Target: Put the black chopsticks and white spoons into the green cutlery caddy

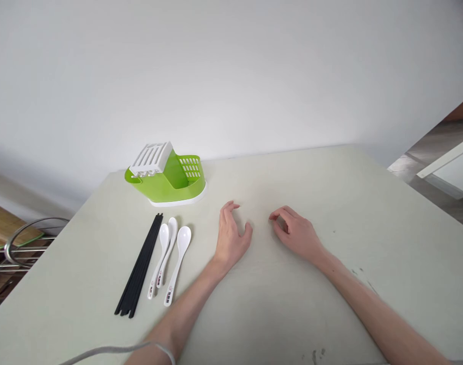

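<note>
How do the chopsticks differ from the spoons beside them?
The chopsticks are black, the spoons white. The chopsticks are thin straight sticks; the spoons widen into round bowls. The chopsticks are longer than the spoons. Both lie flat on the table, left of the left hand, untouched.

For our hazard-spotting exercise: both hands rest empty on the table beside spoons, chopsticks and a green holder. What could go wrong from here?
Two of the spoons overlap, so the left hand lifting one might drag another. The black chopsticks lie bundled and could roll apart if nudged. The grey cable at the left forearm might snag.
</note>
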